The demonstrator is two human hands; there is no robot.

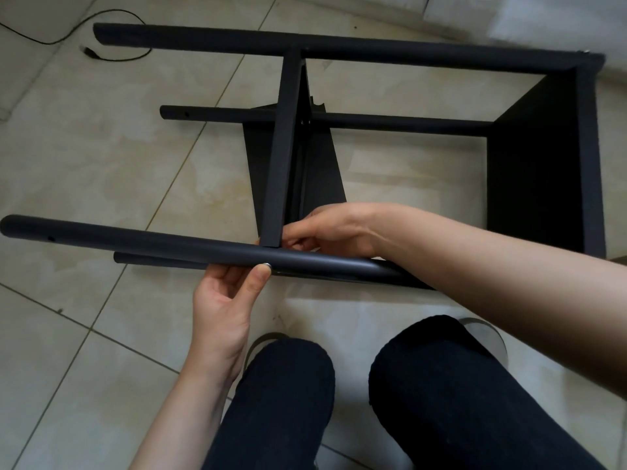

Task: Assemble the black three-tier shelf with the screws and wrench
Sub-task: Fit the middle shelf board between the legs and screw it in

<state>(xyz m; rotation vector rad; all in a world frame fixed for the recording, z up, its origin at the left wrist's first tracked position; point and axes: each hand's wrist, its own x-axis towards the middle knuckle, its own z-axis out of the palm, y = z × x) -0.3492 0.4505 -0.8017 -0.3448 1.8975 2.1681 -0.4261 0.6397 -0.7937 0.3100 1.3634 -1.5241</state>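
The black shelf lies on its side on the tiled floor. Its near tube leg (135,240) runs left to right in front of me. A middle shelf board (283,150) stands edge-on and meets that leg. A silver screw head (267,265) sits in the leg just below the board's end. My left hand (225,300) is under the leg, thumb and fingertips pinching the screw. My right hand (325,230) reaches across behind the leg and grips the board's end where it meets the tube. An end board (543,157) closes the shelf at the right. No wrench is visible.
The far leg (305,45) and a rear leg (390,122) lie beyond, and another tube (152,259) lies under the near leg. A black cable with a plug (90,51) lies at the upper left. My knees (288,385) are close below the shelf.
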